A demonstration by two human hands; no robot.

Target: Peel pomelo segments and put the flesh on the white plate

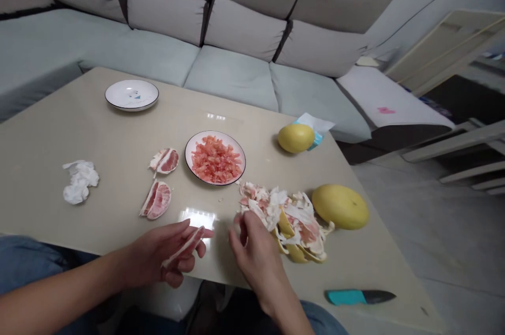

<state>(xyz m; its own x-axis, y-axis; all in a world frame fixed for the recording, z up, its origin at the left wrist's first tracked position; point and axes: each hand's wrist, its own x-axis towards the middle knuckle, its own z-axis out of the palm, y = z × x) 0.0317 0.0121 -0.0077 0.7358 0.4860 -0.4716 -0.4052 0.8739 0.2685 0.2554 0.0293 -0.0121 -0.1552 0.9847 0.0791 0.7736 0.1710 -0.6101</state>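
My left hand (165,256) is closed around a pomelo segment (185,248) with a pale membrane edge, held over the near edge of the table. My right hand (256,256) is at the near side of the peel pile (292,224), its fingers curled inward; whatever they hold, if anything, is hidden. White pith, membrane scraps and yellow rind make up that pile. Just beyond my hands, a dark-rimmed plate (190,164) carries loose pink pomelo flesh (216,160). Left of this plate lie two pieces of pomelo, one farther (169,161) and one nearer (158,201).
Two yellow pomelos, one by a tissue pack (295,138) and one beside the peel (340,206), are on the right. A knife (359,297) with a teal handle lies near the right front. Crumpled tissue (81,181) and a white plate (132,95) are leftward. A sofa (232,77) stands behind.
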